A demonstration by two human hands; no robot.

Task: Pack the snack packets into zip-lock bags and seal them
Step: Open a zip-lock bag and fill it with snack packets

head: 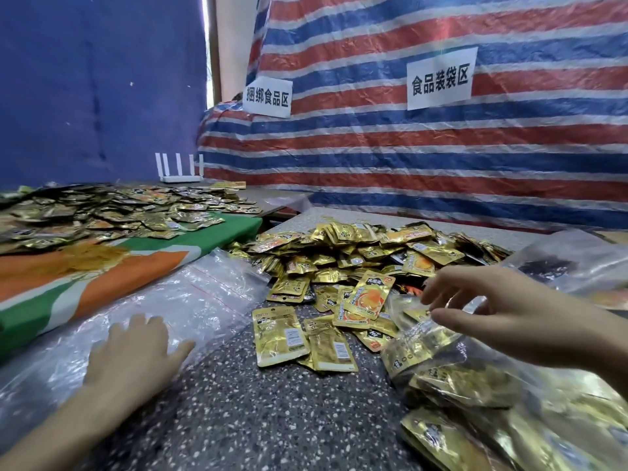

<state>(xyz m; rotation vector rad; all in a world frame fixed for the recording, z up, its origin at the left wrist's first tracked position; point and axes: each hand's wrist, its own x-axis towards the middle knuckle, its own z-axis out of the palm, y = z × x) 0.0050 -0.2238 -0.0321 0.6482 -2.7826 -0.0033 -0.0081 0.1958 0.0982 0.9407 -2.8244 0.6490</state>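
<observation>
Step in hand, judged: sealing. Keep packets below the zip and press the strip shut end to end.

Left hand (136, 355) lies flat with straight fingers on the empty zip-lock bags (190, 294) at the tabletop's (255, 402) left edge, gripping nothing. Snack packets (356, 249) of crinkled gold foil, some printed orange, are heaped mid-tabletop. Right hand (503, 311) appears to pinch the mouth of the filled bag (475, 379) at the near right corner.

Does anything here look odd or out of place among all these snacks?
A white router with upright antennas stands at the back left, just behind the spread-out gold packets; it has no part in packing. The packets lie in loose heaps, but none looks torn.
</observation>
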